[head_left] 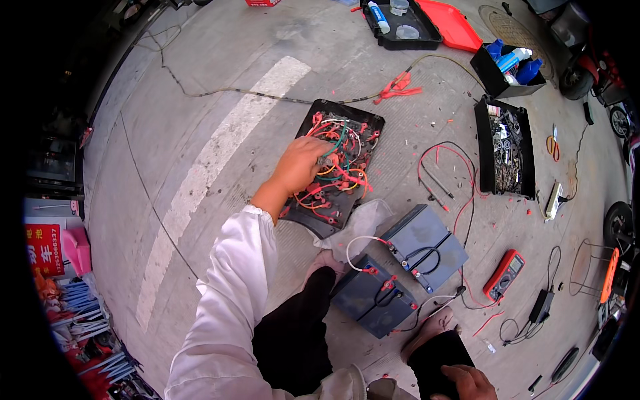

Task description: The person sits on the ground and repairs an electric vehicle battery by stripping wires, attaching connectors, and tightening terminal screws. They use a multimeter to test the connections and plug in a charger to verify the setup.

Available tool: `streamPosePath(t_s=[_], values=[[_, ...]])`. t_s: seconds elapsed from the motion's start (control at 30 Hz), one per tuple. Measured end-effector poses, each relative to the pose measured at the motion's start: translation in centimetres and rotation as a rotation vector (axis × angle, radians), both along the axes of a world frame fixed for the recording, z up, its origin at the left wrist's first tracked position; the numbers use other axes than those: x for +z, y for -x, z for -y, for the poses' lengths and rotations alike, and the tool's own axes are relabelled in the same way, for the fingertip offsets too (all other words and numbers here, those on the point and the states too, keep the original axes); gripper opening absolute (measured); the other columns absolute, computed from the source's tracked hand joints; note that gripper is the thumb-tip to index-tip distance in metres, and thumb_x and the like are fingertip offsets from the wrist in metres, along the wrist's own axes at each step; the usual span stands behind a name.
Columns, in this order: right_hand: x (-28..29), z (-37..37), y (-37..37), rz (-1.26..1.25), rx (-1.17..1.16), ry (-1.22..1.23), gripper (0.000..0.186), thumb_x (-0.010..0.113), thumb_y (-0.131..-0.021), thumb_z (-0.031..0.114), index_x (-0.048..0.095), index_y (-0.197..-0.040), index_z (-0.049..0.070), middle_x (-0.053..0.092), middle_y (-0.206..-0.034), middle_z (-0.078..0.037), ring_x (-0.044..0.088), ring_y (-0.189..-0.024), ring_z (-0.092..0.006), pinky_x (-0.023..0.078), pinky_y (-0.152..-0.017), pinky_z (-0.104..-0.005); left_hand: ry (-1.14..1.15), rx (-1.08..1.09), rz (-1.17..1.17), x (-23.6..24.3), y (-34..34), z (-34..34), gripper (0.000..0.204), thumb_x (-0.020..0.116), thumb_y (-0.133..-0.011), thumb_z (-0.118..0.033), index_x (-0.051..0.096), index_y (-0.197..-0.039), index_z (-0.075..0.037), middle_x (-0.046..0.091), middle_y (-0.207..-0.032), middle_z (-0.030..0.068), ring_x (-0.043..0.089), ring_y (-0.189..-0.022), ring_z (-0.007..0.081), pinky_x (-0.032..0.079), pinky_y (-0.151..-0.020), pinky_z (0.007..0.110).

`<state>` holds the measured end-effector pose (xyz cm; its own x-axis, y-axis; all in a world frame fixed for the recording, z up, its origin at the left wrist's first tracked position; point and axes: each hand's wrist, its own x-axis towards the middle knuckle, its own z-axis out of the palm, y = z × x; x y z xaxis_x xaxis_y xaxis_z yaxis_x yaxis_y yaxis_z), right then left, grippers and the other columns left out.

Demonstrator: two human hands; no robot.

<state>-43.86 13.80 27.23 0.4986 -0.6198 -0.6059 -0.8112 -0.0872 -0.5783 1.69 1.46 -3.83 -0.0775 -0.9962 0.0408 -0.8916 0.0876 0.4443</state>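
My left hand reaches into a black tray-like casing on the ground. Its fingers are closed among red, green, yellow and white wires with red terminal covers; what they pinch is hidden. A crumpled whitish plastic bag lies against the casing's near edge. Closer to my feet are two grey batteries, one behind the other, joined by a white cable. My right hand rests by my right knee at the lower edge, fingers loosely extended, holding nothing that shows.
To the right lie a red multimeter, test leads, a black bin of small metal parts, scissors and a power strip. A bottle-filled black box stands beyond. A cable crosses the ground behind the casing.
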Motion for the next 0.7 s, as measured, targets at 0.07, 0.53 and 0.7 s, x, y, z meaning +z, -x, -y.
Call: streamPosePath(t_s=[0.07,0.53,0.7], values=[[-0.1,0.3,0.2,-0.005,-0.004,0.014,0.044,0.069,-0.086,0.010,0.055,-0.127,0.000,0.061,-0.121,-0.023,0.058,-0.110,-0.0426,0.048,-0.094,-0.0444,-0.088,-0.101,0.266,-1.7,-0.1,-1.7,0.057,0.066,-0.082,-0.009,0.060,-0.135,-0.030,0.056,-0.139,0.0054,0.043,-0.136,0.0296,0.030,-0.116,0.046],[-0.2,0.2,-0.3,0.000,0.015,0.012,0.044,0.069,-0.085,0.010,0.056,-0.126,-0.001,0.061,-0.120,-0.023,0.058,-0.109,-0.0419,0.049,-0.093,-0.0434,-0.181,-0.082,-0.061,-3.4,2.0,-6.9,0.039,0.063,-0.087,-0.035,0.069,-0.122,-0.019,0.056,-0.139,0.0080,0.049,-0.131,0.0313,0.033,-0.113,0.047],[-0.3,0.2,-0.7,0.011,0.027,0.011,0.044,0.069,-0.085,0.009,0.055,-0.126,-0.001,0.061,-0.120,-0.023,0.058,-0.109,-0.0419,0.049,-0.093,-0.0435,-0.091,-0.215,0.096,-3.6,4.5,-8.2,0.035,0.073,-0.080,-0.033,0.072,-0.112,-0.019,0.054,-0.134,0.0080,0.045,-0.133,0.0312,0.036,-0.111,0.048]])
